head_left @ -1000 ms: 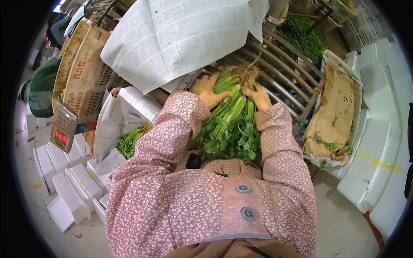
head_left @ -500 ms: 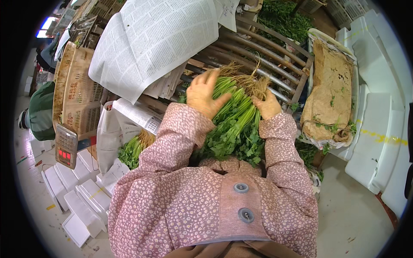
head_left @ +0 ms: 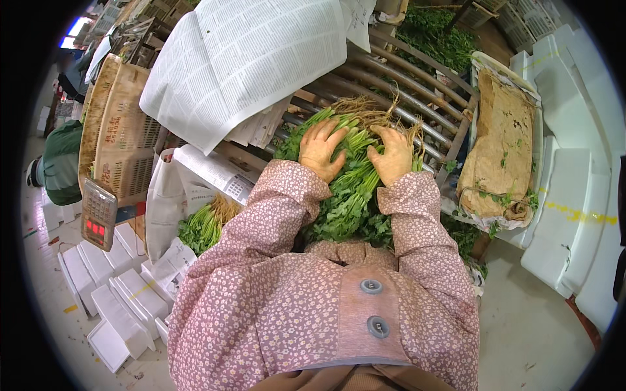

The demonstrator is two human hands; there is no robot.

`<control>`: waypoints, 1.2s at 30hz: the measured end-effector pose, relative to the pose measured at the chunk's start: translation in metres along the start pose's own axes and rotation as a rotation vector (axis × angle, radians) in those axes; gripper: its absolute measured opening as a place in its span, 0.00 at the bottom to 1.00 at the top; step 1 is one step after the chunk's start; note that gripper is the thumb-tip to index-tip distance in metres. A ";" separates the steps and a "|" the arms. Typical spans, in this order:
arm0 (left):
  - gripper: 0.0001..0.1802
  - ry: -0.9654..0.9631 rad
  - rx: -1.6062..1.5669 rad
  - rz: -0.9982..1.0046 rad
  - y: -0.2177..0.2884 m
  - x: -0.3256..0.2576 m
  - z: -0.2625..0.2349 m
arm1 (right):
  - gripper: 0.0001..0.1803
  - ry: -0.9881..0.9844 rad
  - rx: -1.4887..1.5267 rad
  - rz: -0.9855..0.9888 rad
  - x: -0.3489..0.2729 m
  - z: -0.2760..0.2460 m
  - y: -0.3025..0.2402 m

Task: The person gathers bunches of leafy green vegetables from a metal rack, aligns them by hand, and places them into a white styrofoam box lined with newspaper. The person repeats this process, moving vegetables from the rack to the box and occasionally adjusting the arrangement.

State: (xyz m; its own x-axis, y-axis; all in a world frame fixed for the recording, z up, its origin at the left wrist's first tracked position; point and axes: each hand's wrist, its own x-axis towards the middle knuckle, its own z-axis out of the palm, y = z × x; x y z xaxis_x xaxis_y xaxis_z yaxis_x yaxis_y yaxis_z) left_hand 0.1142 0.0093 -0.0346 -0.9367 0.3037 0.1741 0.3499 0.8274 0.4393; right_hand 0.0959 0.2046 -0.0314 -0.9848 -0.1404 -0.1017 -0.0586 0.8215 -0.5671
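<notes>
A loose heap of cilantro [head_left: 355,208] lies in front of me, leaves toward my body and pale brown roots [head_left: 365,111] pointing away over a slatted metal rack [head_left: 417,120]. My left hand [head_left: 323,151] rests on the stems at the heap's left, fingers stretched forward and thumb apart. On the right side of the stems lies my right hand [head_left: 393,156], its fingers bent a little and its thumb spread toward the middle. Between the two thumbs a strip of green stems shows. Neither hand is closed round the bunch.
Newspaper sheets [head_left: 241,65] cover the rack's left part. A smaller bunch of cilantro [head_left: 205,225] lies left of my forearm, near a digital scale [head_left: 99,215] and a plastic crate [head_left: 127,133]. Brown paper covers a tub [head_left: 502,143] at right, beside white foam boxes [head_left: 567,208].
My right hand has moved inward from the right edge of the roots onto the stems. The left hand has come down onto the stems, and more greens show to its left.
</notes>
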 end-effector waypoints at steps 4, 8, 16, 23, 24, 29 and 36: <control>0.27 0.123 -0.064 0.067 -0.003 -0.001 0.008 | 0.27 -0.031 -0.140 0.094 0.001 -0.002 -0.018; 0.24 0.156 -0.141 0.053 -0.003 -0.005 0.007 | 0.23 0.039 0.034 -0.082 0.009 -0.001 -0.020; 0.19 0.220 -0.179 0.222 0.010 -0.013 -0.016 | 0.32 0.189 1.143 -0.118 -0.020 -0.018 -0.057; 0.15 0.199 -0.146 0.081 0.022 -0.021 -0.022 | 0.44 -0.021 1.473 0.189 -0.039 -0.017 -0.036; 0.17 0.209 -0.105 0.104 0.030 -0.020 -0.026 | 0.40 0.065 1.316 0.143 -0.036 -0.010 -0.047; 0.22 -0.038 -0.164 0.036 0.049 -0.025 -0.043 | 0.22 0.100 1.164 0.247 -0.041 -0.018 -0.054; 0.31 -0.271 -0.814 -0.130 0.044 0.015 -0.072 | 0.18 0.093 1.284 0.185 -0.065 -0.029 -0.052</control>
State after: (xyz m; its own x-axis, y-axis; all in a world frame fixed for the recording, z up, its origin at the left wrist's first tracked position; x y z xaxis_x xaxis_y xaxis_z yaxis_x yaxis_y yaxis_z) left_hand 0.1162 0.0167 0.0505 -0.9037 0.4182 -0.0920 0.0415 0.2994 0.9532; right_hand 0.1587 0.1872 0.0280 -0.9721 -0.0020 -0.2345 0.2246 -0.2956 -0.9285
